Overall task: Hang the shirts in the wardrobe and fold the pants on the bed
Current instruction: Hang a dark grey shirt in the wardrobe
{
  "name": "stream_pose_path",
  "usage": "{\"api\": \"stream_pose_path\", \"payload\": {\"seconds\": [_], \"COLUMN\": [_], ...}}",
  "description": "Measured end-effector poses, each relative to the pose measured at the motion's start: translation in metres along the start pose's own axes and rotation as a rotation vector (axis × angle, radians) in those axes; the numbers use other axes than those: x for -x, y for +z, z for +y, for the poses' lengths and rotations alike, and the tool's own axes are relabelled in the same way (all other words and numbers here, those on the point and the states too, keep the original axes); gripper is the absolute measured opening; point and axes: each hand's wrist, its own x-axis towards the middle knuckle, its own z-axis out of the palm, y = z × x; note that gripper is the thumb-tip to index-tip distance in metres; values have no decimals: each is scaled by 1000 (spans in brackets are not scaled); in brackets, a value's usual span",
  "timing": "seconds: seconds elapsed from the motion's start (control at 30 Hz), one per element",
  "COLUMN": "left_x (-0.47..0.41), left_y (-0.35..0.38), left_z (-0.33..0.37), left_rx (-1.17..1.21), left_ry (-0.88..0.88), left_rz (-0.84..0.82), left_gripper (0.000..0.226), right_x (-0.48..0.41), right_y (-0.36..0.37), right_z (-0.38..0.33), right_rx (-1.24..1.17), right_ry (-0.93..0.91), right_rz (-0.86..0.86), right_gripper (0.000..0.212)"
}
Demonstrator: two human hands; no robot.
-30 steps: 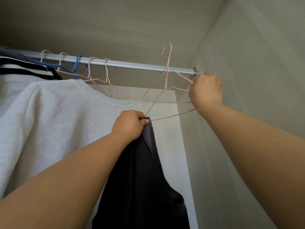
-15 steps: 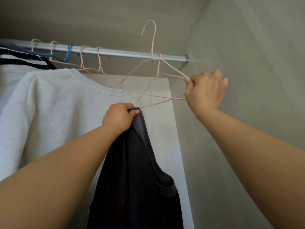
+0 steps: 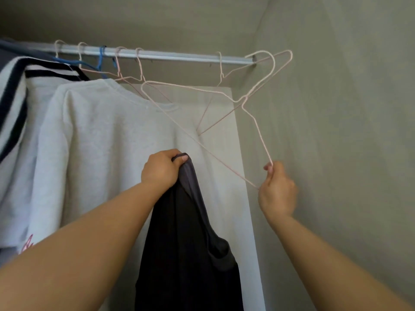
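Head camera looking up beneath the wardrobe rail point(image 3: 179, 56). Taking in, at far left, a navy-striped top point(image 3: 15, 86) and a white sweatshirt point(image 3: 101, 142) already hung, with a blue hanger point(image 3: 100, 59) and several bare pink hangers point(image 3: 140, 68) hooked on the rail just beside them. Gripping the dark shirt point(image 3: 186, 254) in the left hand point(image 3: 160, 170), fingers curled tight round a bunch of fabric at its top edge, seemingly near a shoulder or the neckline. Holding it up in front of the white sweatshirt and letting the rest drape straight down, probably to keep the opening reachable. Leaving a spare pink hanger point(image 3: 221, 68) hooked near the rail's right end. Pinching the pink wire hanger point(image 3: 263, 140) by one lower corner between the thumb and curled fingers of the right hand point(image 3: 277, 191), close beside the wardrobe's side wall point(image 3: 336, 131). Tilting it with the far shoulder pointing left, above the shirt, and the hook reaching up by the rail's end, apparently clear of the rail. Judging by both grips, preparing to feed that hanger into the shirt before hooking it back on the rail, with the shirt not yet hung. Showing neither pants nor bed from this angle.
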Motion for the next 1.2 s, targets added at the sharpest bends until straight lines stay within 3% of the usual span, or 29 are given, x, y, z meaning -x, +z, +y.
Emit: {"api": "stream_pose_path", "payload": {"seconds": [0.17, 0.4, 0.93, 1.07, 1.2], "left_x": [19, 46, 120, 130, 140], "left_y": [-2, -10, -18, -15, -11], "left_z": [-2, -22, -77, -85, -86], "left_rx": [266, 423, 572, 559, 584], "left_ry": [-1, -183, -454, -577, -609], "left_rz": [125, 164, 77, 33, 47], "left_gripper": [16, 18, 14, 29, 29], "right_x": [44, 77, 157, 174, 180], "right_y": [5, 5, -7, -14, -18], "right_z": [30, 49, 102, 108, 115], "right_rx": [86, 176, 286, 232, 227], "right_ry": [-37, 49, 53, 45, 49], "right_rz": [-168, -238, -417, -471, -617], "right_gripper": [18, 20, 22, 20, 19]}}
